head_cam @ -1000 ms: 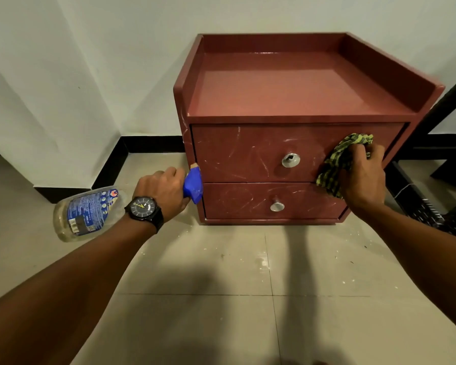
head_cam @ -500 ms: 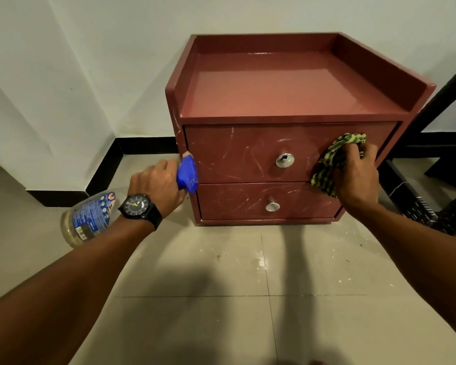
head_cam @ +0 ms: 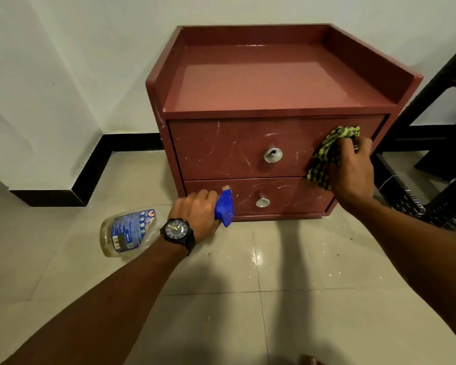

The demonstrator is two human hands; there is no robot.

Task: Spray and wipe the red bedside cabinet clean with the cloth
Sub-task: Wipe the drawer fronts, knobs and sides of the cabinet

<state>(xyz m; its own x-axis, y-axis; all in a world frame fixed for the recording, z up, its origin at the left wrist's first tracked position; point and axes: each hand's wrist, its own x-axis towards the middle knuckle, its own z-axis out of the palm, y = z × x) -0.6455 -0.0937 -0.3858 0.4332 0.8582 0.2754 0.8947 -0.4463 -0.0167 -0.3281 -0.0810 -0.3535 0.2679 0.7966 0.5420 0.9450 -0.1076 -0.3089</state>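
Observation:
The red bedside cabinet (head_cam: 261, 83) stands on the tiled floor against the white wall, with two scratched drawers and silver knobs. My left hand (head_cam: 195, 213) grips a clear spray bottle (head_cam: 128, 231) by its neck. The bottle's blue nozzle (head_cam: 224, 206) points at the left part of the lower drawer. My right hand (head_cam: 352, 171) presses a green and black checked cloth (head_cam: 327, 154) against the right end of the upper drawer front.
A black piece of furniture (head_cam: 437, 106) stands right of the cabinet, with a dark crate-like object (head_cam: 416, 204) on the floor below it. A black skirting (head_cam: 95, 164) runs along the wall. The floor tiles carry white specks.
My left hand has brought the spray nozzle from the cabinet's left front corner rightward and down, in front of the lower drawer. My right hand stays with the cloth on the upper drawer's right end.

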